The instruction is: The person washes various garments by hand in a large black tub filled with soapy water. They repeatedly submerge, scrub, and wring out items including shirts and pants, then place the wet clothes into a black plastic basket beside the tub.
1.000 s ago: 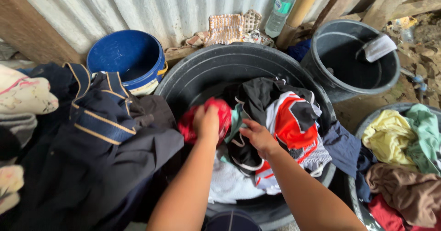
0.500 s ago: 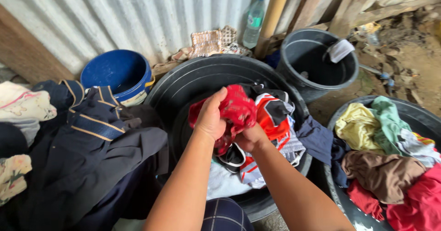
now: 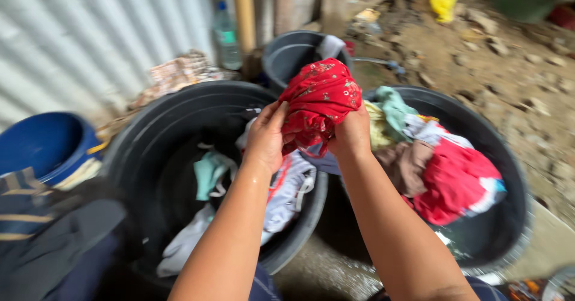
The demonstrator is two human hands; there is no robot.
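Both my hands grip a bunched red patterned cloth (image 3: 317,97), lifted in the air between two large black tubs. My left hand (image 3: 266,136) holds its left side and my right hand (image 3: 351,134) holds its right side. Below on the left, a black tub (image 3: 179,106) holds a mint-green garment (image 3: 209,172) and white clothes. The black tub on the right (image 3: 509,169) holds red, brown, yellow and green clothes.
A smaller dark bucket (image 3: 287,52) stands behind, beside a plastic bottle (image 3: 226,34) and a yellow pole. At the left are a blue basin (image 3: 45,145) and a pile of dark striped clothes (image 3: 42,229). A corrugated metal wall runs behind; bare ground lies to the right.
My hands have lifted the red cloth out of the left tub and carried it up and to the right, toward the right tub. The view has swung right.
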